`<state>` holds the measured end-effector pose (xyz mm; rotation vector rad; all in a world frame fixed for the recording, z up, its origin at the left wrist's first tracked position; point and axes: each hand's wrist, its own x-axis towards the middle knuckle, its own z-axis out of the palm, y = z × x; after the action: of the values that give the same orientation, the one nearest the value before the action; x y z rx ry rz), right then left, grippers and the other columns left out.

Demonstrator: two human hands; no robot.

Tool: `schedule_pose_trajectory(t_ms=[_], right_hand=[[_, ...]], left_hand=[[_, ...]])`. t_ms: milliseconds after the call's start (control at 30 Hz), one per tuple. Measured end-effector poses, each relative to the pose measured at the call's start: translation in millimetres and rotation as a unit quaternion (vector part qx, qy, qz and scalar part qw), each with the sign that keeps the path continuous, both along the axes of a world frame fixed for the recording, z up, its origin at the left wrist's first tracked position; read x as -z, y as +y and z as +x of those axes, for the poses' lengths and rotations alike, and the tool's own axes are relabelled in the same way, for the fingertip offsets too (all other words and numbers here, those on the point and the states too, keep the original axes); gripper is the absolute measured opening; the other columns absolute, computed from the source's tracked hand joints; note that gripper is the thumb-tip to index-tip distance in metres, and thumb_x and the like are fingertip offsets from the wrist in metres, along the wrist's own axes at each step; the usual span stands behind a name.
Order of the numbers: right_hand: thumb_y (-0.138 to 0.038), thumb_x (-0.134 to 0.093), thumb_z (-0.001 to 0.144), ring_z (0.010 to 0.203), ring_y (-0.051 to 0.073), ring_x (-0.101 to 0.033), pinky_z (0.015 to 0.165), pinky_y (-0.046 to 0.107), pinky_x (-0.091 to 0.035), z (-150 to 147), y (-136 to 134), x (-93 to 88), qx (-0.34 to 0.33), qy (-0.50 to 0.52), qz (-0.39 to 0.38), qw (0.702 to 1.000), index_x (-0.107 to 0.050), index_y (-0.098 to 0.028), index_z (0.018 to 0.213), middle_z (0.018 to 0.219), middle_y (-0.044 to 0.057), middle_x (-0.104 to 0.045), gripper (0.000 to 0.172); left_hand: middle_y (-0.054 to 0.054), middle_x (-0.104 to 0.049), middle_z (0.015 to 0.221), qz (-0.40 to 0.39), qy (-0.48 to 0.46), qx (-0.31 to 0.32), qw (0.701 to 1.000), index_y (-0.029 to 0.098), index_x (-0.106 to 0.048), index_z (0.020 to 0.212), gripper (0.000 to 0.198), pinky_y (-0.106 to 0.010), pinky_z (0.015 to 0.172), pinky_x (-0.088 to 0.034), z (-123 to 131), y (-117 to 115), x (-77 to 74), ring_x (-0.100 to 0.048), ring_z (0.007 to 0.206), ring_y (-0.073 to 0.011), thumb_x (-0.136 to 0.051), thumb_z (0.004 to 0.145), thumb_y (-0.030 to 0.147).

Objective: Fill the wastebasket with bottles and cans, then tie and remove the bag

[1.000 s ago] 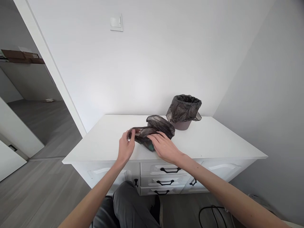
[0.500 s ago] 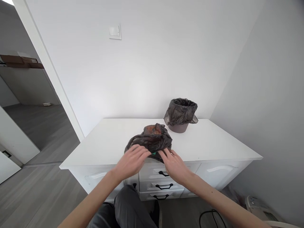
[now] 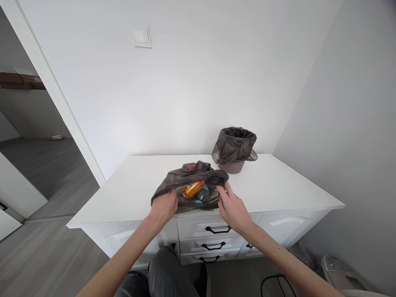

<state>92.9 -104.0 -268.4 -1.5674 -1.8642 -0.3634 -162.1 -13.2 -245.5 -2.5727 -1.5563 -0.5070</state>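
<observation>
A thin black plastic bag (image 3: 182,178) lies at the front edge of the white cabinet top, its mouth spread toward me. Inside it show an orange can (image 3: 193,189) and a clear plastic bottle (image 3: 203,194) with a teal cap. My left hand (image 3: 164,208) is closed on the left side of the bag's rim, its fingertips hidden by the film. At the right side of the mouth, my right hand (image 3: 232,206) grips the rim between thumb and fingers.
A small bin (image 3: 231,167) lined with another black bag stands at the back right, near the wall. Drawers with black handles (image 3: 213,246) face my knees below the cabinet top (image 3: 287,187). On the floor at right lie a black cable (image 3: 276,277) and a beige device (image 3: 342,274).
My hands have moved apart, pulling the bag's mouth wider. The orange can and the bottle now show in the opening. The view has shifted slightly.
</observation>
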Motion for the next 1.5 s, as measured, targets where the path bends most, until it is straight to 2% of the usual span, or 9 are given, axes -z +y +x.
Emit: schedule_pose_trajectory(t_ms=[133,233,367,533,633,733,933,1200,1500], right_hand=[[-0.014,-0.042,0.095,0.076,0.02,-0.064,0.072,0.036,-0.057,17,20,8.5,-0.072,0.194,0.014,0.978,-0.06,-0.021,0.123,0.125,0.015,-0.063,0.034],[-0.019,-0.045,0.092,0.073,0.019,-0.064,0.071,0.034,-0.056,28,38,17.0,-0.11,0.355,-0.021,0.928,-0.063,-0.021,0.115,0.107,0.009,-0.066,0.03],[-0.027,-0.055,0.085,0.075,0.021,-0.065,0.074,0.033,-0.055,40,61,29.9,-0.13,0.494,-0.101,0.854,-0.069,-0.019,0.101,0.082,0.004,-0.071,0.023],[-0.028,-0.063,0.077,0.102,0.027,-0.067,0.089,0.036,-0.054,52,72,47.1,-0.158,0.524,-0.133,0.826,-0.075,-0.019,0.103,0.106,0.007,-0.078,0.03],[-0.027,-0.064,0.078,0.102,0.026,-0.066,0.091,0.035,-0.053,54,72,56.1,-0.194,0.525,-0.159,0.813,-0.074,-0.019,0.11,0.111,0.006,-0.077,0.034],[-0.03,-0.062,0.083,0.096,0.024,-0.066,0.083,0.031,-0.053,53,73,63.8,-0.188,0.525,-0.178,0.811,-0.073,-0.019,0.105,0.104,0.005,-0.076,0.027],[-0.037,-0.055,0.093,0.073,0.018,-0.059,0.067,0.026,-0.048,52,75,70.3,-0.156,0.472,-0.197,0.845,-0.069,-0.02,0.095,0.075,0.001,-0.068,0.022],[-0.032,-0.053,0.093,0.069,0.015,-0.055,0.071,0.028,-0.049,50,74,65.6,-0.184,0.447,-0.173,0.858,-0.064,-0.021,0.13,0.106,0.006,-0.07,0.04],[-0.03,-0.053,0.091,0.071,0.015,-0.059,0.077,0.031,-0.054,52,78,72.1,-0.188,0.453,-0.172,0.854,-0.063,-0.021,0.135,0.11,0.007,-0.072,0.046]], left_hand=[[-0.012,-0.073,0.086,-0.066,-0.011,0.006,0.998,0.02,-0.065,0.114,0.028,-0.036,0.063,-0.051,12,-6,-12.5,-0.072,0.075,-0.0319,-0.048,0.094,0.032],[-0.011,-0.075,0.095,-0.137,-0.026,0.006,0.99,0.02,-0.06,0.127,0.042,-0.034,0.064,-0.051,29,-9,-16.7,-0.073,0.078,-0.0311,-0.055,0.09,0.038],[-0.014,-0.076,0.107,-0.191,-0.018,-0.014,0.981,0.02,-0.064,0.121,0.042,-0.034,0.071,-0.054,44,-4,-9.4,-0.075,0.09,-0.0316,-0.053,0.095,0.05],[-0.011,-0.076,0.087,-0.212,0.006,-0.039,0.976,0.023,-0.073,0.109,0.046,-0.034,0.067,-0.056,36,-3,0.6,-0.076,0.077,-0.0292,-0.045,0.101,0.058],[-0.013,-0.077,0.099,-0.143,0.02,0.014,0.989,0.023,-0.074,0.116,0.041,-0.038,0.087,-0.058,19,0,-0.5,-0.076,0.089,-0.028,-0.038,0.105,0.039],[-0.017,-0.076,0.107,-0.086,0.049,0.007,0.995,0.018,-0.074,0.112,0.039,-0.043,0.098,-0.055,3,12,-4.0,-0.075,0.102,-0.0313,-0.037,0.101,0.024],[-0.015,-0.076,0.1,-0.105,0.04,-0.033,0.993,0.019,-0.07,0.094,0.036,-0.041,0.087,-0.058,-16,42,-8.2,-0.074,0.093,-0.0299,-0.035,0.099,0.025],[-0.009,-0.073,0.08,-0.176,0.032,-0.056,0.982,0.023,-0.065,0.087,0.041,-0.036,0.074,-0.054,-20,59,-12.4,-0.074,0.081,-0.0296,-0.039,0.099,0.053],[-0.01,-0.07,0.074,-0.132,-0.044,-0.055,0.989,0.021,-0.064,0.08,0.052,-0.038,0.07,-0.051,19,50,-37.4,-0.072,0.079,-0.0337,-0.044,0.095,0.066]])
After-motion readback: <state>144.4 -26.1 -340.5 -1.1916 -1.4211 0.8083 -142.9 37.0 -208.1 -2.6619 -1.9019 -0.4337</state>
